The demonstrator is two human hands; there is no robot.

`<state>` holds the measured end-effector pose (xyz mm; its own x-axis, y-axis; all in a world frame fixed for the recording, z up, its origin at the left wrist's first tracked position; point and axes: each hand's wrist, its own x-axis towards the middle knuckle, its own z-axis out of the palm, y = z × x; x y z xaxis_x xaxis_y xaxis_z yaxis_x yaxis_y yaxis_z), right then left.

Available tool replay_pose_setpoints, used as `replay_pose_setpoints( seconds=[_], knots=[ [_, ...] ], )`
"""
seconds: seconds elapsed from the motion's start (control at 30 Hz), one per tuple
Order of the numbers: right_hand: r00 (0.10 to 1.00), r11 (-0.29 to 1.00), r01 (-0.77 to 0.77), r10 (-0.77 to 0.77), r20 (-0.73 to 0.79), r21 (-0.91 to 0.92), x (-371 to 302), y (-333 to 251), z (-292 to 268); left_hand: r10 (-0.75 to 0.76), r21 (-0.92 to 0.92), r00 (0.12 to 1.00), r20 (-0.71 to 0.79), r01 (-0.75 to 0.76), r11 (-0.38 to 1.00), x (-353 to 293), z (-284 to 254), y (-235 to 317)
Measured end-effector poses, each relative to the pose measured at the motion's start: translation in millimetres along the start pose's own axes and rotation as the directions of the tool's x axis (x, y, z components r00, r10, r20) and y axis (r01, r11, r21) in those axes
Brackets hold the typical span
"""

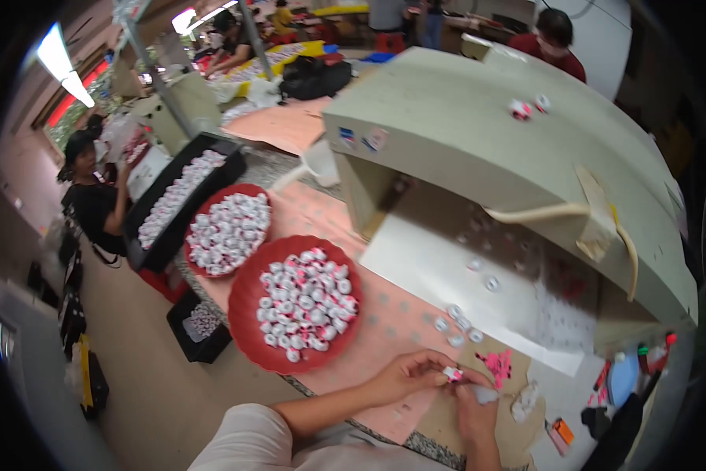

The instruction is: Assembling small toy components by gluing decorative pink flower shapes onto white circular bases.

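Note:
Between the thumb and fingers of my left hand (406, 378) is a small white-and-pink plastic piece (452, 375). Close against it is my right hand (475, 414), its fingers curled in. A whitish, translucent bit (485, 394) shows at those fingers, too blurred to name. Just beyond my hands a heap of bright pink bits (496, 366) lies on brown card, with a crumpled white wad (525, 401) to its right. Several loose white pieces (456, 318) are scattered at the edge of a white sheet (415, 255) ahead.
A big grey-green hood (463, 125) covers the sheet. Left stand two red scalloped plates (247, 345) (189, 255) and a black tray (231, 169), all full of white-and-pink pieces. An orange-and-pink item (561, 432) and a blue disc (623, 378) lie right. Other people work behind.

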<state>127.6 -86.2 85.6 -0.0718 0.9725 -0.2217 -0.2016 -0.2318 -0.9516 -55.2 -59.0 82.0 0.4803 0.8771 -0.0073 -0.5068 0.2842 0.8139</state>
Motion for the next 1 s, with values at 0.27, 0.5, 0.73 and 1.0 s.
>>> replay_pose_setpoints(
  seconds=[0.27, 0.5, 0.73, 1.0],
  knots=[
    [0.987, 0.991, 0.073, -0.087, 0.135, 0.108, -22.4, 5.0, 34.9, 0.63, 0.825, 0.736, -0.249, -0.18, 0.536, -113.0, -26.5, 110.8],
    [0.99, 0.99, 0.128, -0.124, 0.072, -0.06, -57.0, 20.6, 57.5, 0.894, 0.957, 0.377, -0.243, 0.242, 0.158, -190.9, -70.0, 168.7],
    [0.983, 0.98, 0.178, -0.172, 0.07, -0.085, -91.8, 24.1, 73.6, 0.925, 0.917, 0.071, -0.372, -0.129, 0.378, -243.1, -72.4, 183.2],
    [0.965, 0.939, 0.258, -0.237, 0.117, -0.229, -153.2, 14.2, 75.9, 0.893, 0.956, 0.362, -0.269, -0.016, 0.294, -253.3, 0.9, 126.8]
  ],
)
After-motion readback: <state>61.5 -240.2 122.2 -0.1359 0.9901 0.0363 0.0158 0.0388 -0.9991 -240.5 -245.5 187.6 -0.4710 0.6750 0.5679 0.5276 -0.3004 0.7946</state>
